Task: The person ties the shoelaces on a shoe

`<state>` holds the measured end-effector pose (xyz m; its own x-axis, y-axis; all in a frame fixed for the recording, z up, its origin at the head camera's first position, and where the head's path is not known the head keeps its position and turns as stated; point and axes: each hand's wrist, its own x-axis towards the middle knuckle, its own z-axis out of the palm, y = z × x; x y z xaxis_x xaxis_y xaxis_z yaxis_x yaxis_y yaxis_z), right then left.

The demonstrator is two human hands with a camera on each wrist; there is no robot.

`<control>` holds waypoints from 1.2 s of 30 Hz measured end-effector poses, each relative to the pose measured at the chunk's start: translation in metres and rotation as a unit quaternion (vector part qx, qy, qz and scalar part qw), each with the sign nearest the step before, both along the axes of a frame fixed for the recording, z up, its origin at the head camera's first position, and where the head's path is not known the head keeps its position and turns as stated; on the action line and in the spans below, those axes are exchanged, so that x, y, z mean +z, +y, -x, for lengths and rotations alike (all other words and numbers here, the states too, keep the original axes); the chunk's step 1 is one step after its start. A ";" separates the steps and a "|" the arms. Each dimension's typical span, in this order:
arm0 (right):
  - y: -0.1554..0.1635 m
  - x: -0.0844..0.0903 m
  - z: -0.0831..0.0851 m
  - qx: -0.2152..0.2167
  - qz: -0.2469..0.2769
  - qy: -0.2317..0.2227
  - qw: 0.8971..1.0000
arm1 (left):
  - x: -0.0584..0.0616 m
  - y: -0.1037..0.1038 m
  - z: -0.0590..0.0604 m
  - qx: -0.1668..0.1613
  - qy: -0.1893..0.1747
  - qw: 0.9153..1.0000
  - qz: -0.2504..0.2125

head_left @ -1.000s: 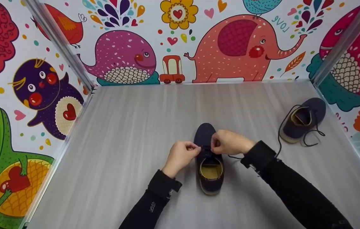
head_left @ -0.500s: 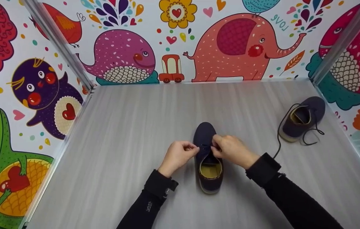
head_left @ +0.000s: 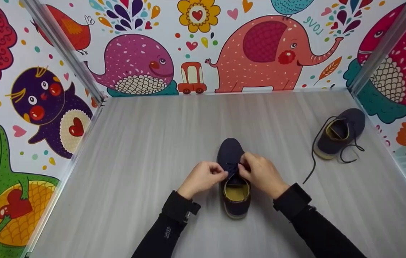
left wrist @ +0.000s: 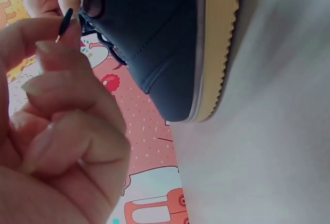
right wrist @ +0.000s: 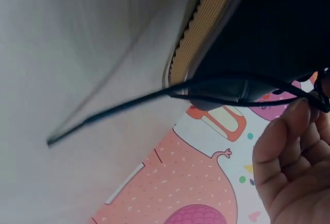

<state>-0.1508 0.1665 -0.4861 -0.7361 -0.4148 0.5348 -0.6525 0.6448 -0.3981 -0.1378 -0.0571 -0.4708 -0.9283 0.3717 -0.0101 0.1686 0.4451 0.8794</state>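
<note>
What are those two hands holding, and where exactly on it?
The left hand pinches the tip of the dark shoelace of the navy canvas shoe; the right hand grips the lace at the eyelets.

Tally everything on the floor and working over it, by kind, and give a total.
Shoes: 2, the near shoe under the hands and the far shoe at the right wall
Loose laces: 1, the lace trailing from the far shoe
Hands: 2, left hand and right hand, both at the near shoe's lacing
Total: 5
</note>
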 end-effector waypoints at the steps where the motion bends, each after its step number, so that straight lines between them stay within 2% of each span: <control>1: 0.000 -0.001 -0.001 0.001 0.009 -0.007 1.000 | 0.000 0.001 0.000 0.006 0.002 1.000 -0.003; 7: 0.002 0.000 -0.009 0.023 0.051 -0.062 0.997 | 0.000 0.011 0.000 0.028 0.021 0.999 -0.021; 11: 0.004 0.006 -0.013 0.042 0.027 -0.067 0.997 | -0.001 0.013 -0.002 0.032 0.026 0.999 -0.020; 17: 0.003 0.012 -0.017 0.031 -0.038 0.017 0.999 | -0.001 0.018 -0.003 0.045 0.053 0.998 0.004; 22: 0.002 0.007 -0.016 0.009 -0.032 0.079 0.996 | 0.000 0.024 -0.003 0.065 0.071 0.995 0.023; 28: 0.002 -0.001 -0.010 -0.014 -0.054 0.162 0.985 | -0.002 0.027 -0.001 0.090 0.090 0.991 0.050; 31: 0.002 -0.004 -0.008 -0.020 -0.061 0.173 0.983 | -0.003 0.027 -0.001 0.089 0.090 0.990 0.053; 36: -0.001 -0.004 -0.007 -0.019 -0.053 0.157 0.986 | -0.002 0.023 0.000 0.067 0.083 0.993 0.041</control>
